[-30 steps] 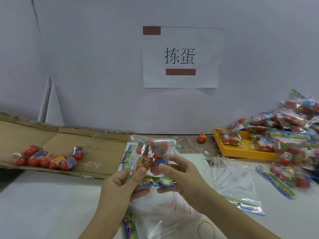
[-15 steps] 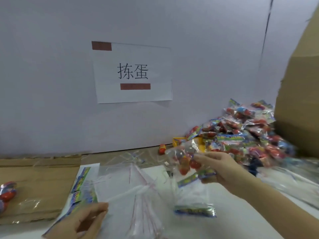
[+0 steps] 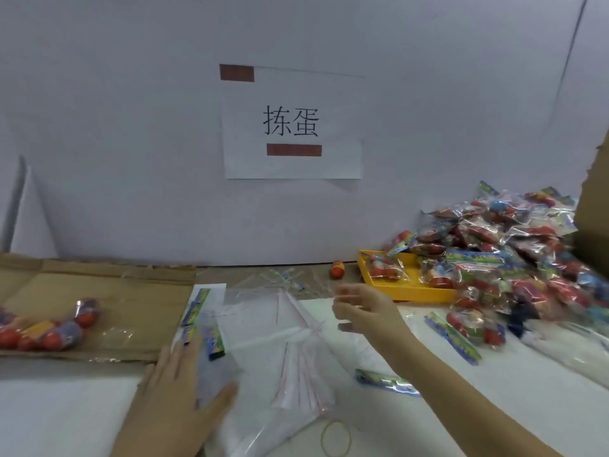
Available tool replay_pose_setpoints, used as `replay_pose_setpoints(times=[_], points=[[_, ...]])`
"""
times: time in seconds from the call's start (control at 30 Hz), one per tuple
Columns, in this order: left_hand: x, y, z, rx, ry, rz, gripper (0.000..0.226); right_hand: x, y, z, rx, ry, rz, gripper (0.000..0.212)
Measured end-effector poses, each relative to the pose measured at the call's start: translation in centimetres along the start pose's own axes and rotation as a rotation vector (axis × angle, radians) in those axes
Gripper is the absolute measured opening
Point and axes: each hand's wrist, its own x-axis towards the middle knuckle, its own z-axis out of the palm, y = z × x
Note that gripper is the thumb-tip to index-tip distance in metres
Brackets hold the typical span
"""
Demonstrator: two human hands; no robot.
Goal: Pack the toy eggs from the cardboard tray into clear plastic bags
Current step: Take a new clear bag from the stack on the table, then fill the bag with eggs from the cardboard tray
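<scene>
Several red toy eggs [image 3: 56, 331] in printed wrappers lie at the left end of the flat cardboard tray [image 3: 131, 291]. A loose stack of clear plastic bags [image 3: 280, 341] with red seal lines is spread on the white table in the middle. My left hand [image 3: 181, 397] rests flat on the near left part of that stack, fingers straight and thumb spread. Above the bags my right hand [image 3: 359, 308] hovers with loosely bent fingers and holds nothing. A packed bag of eggs [image 3: 474, 328] lies at the near edge of the pile on the right.
A big pile of packed bags [image 3: 510, 258] covers a yellow tray [image 3: 405, 291] at the right. One loose egg [image 3: 337, 269] stands by the wall. Printed header cards [image 3: 197, 305] lie beside the cardboard, a rubber band [image 3: 336, 438] sits near the front, and a cardboard box [image 3: 596, 209] rises far right.
My right hand carried the filled bag to the right and let it go by the pile; it is now empty. My left hand came down onto the clear bags.
</scene>
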Motion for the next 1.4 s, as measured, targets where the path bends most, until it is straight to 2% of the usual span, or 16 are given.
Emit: replay_pose_setpoints(times=[0.1,0.23,0.4,0.47,0.57,0.7,0.73,0.77,0.87,0.93,1.0,1.07,1.17,1.3,1.33,1.4], points=[[-0.4,0.7,-0.7,0.031,-0.279,-0.114,0.092,-0.5,0.7,3.4,-0.36,-0.195,-0.108,0.024],[-1.5,0.8,-0.4,0.077,-0.197,-0.104,0.073,-0.5,1.5,6.2,-0.867,-0.358,-0.19,0.058],[-1.7,1.3,-1.0,0.002,0.005,0.005,0.041,-1.2,2.2,7.8,-1.003,-0.198,-0.357,0.033],[-2.0,1.8,-1.6,-0.068,0.05,0.008,0.038,-1.2,2.2,7.8,-0.928,-0.142,-0.36,0.031],[-2.5,2.6,-2.4,-0.38,0.175,-0.034,0.043,-1.8,1.3,7.8,-0.55,-0.145,-0.256,0.038],[-2.6,3.6,-3.4,-1.022,0.194,-0.055,0.038,-2.5,-0.1,8.5,-0.241,-0.289,-0.067,0.086],[-2.6,3.8,-3.6,-1.126,0.184,-0.036,0.037,-2.6,-0.4,8.7,-0.178,-0.332,-0.036,0.087],[-2.6,3.8,-3.6,-1.203,0.176,-0.015,0.037,-2.7,-0.6,8.9,-0.092,-0.359,-0.036,0.075],[-2.6,3.8,-3.6,-1.349,0.163,0.013,0.034,-2.9,-1.4,9.1,0.161,-0.32,-0.092,0.01],[-2.5,3.7,-3.6,-1.436,0.157,-0.004,0.034,-2.8,-1.7,8.7,0.215,-0.312,-0.102,0.007],[-2.4,3.5,-3.8,-1.441,0.201,-0.026,0.043,-2.7,-2.3,8.3,0.219,-0.35,-0.112,0.024],[-2.4,3.0,-4.1,-1.338,0.274,-0.01,0.06,-2.6,-2.8,8.0,0.192,-0.371,-0.133,0.023],[-3.0,2.4,-4.6,-1.011,0.372,0.126,0.078,-2.6,-3.3,7.7,0.191,-0.402,-0.133,0.025],[-4.1,3.1,-4.0,-0.634,0.305,0.362,0.113,-3.5,-4.0,8.0,0.388,-0.44,-0.049,0.023],[-4.3,3.7,-3.7,-0.592,0.31,0.376,0.11,-3.7,-4.2,8.1,0.423,-0.458,-0.045,0.022],[-4.2,4.5,-3.3,-0.589,0.438,0.381,0.08,-4.1,-4.7,8.2,0.48,-0.493,-0.073,0.024]])
